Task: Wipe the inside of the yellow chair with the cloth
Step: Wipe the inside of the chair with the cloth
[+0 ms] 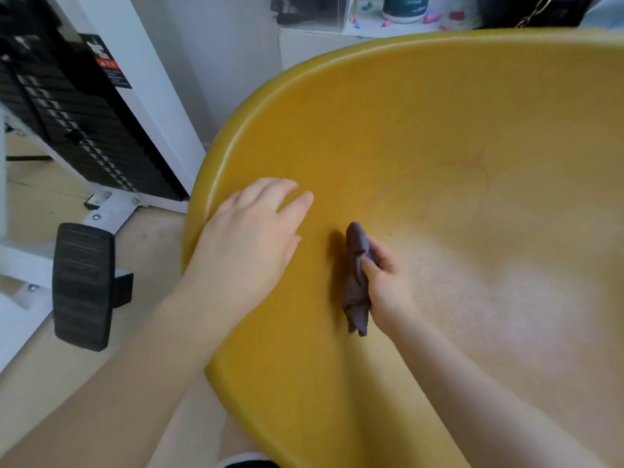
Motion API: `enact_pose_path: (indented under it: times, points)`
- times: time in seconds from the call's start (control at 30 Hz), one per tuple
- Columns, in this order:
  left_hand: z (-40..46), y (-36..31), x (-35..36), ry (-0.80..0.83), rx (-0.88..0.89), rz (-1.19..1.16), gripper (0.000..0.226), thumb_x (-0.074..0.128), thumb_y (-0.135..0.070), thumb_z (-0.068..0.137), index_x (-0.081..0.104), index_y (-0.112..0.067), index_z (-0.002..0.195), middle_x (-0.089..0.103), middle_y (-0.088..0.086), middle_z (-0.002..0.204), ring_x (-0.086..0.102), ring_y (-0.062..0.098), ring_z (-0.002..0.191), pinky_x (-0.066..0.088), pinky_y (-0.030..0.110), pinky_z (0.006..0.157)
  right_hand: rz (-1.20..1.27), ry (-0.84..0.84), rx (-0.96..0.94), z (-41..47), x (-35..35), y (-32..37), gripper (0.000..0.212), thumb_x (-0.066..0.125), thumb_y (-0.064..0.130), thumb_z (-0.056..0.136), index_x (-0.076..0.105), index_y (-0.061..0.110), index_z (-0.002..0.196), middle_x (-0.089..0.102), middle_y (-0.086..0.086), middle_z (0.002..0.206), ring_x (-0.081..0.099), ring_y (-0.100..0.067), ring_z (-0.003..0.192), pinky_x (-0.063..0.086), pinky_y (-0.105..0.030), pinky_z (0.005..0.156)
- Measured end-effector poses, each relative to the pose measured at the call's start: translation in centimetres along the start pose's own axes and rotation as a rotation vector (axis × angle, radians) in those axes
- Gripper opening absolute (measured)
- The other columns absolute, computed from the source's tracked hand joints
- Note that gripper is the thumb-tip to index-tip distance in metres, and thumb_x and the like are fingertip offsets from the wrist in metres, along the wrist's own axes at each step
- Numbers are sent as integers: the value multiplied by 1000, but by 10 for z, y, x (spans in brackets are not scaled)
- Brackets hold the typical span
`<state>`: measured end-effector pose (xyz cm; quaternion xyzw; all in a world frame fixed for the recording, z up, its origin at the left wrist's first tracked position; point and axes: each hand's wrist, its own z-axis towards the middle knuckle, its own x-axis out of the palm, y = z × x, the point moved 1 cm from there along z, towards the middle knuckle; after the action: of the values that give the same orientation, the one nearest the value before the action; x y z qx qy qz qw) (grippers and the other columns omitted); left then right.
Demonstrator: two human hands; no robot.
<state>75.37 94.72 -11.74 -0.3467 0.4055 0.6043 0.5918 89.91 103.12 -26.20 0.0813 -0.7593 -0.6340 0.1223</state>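
The yellow chair (422, 106) fills most of the view, its curved shell open toward me. My left hand (250, 231) lies flat over the chair's left rim, fingers spread onto the inner wall and holding nothing. My right hand (385, 285) is inside the shell, closed around a bunched dark purple-grey cloth (358, 278). The cloth stands roughly upright against the inner left wall and casts a shadow to its left. Faint reddish scribble marks (466, 170) show on the inner surface, above and to the right of the cloth.
A weight machine with a black plate stack (84, 130) and white frame (141, 62) stands to the left. A black foot pad (82, 285) sits on the pale floor beside the chair. Behind the chair, a white ledge (371, 28) holds small coloured items and a dark cup.
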Motion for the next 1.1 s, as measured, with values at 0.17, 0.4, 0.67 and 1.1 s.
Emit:
enact_pose_path:
  times: [0.17, 0.4, 0.67, 1.1]
  points:
    - [-32, 45, -15, 149, 26, 113, 83, 76, -45, 66, 49, -7, 135, 28, 22, 150, 27, 38, 136, 25, 51, 104, -274, 129, -452, -44, 39, 20, 36, 45, 5, 88, 54, 16, 122, 55, -2, 127, 54, -11, 112, 41, -30, 98]
    - [-44, 54, -7, 98, -91, -43, 85, 43, -56, 75, 32, -7, 143, 17, 15, 155, 22, 30, 139, 32, 43, 103, -441, 235, -805, -52, 100, 14, 42, 36, 1, 88, 48, -3, 128, 39, -13, 138, 33, -24, 132, 21, -32, 114]
    - [-47, 49, -6, 80, -106, -79, 94, 76, -42, 69, 33, -6, 144, 16, 15, 155, 20, 32, 140, 31, 44, 103, -458, -157, -666, 45, 108, 60, 46, 38, -5, 85, 45, -4, 131, 38, -25, 141, 32, -26, 132, 22, -43, 112]
    - [-33, 20, 1, 86, -247, 259, 79, 75, -37, 68, 47, -5, 135, 18, 24, 153, 21, 36, 141, 11, 40, 113, -703, 160, -926, 4, 82, 7, 43, 36, 1, 91, 42, 8, 133, 40, -19, 140, 36, -39, 130, 23, -38, 114]
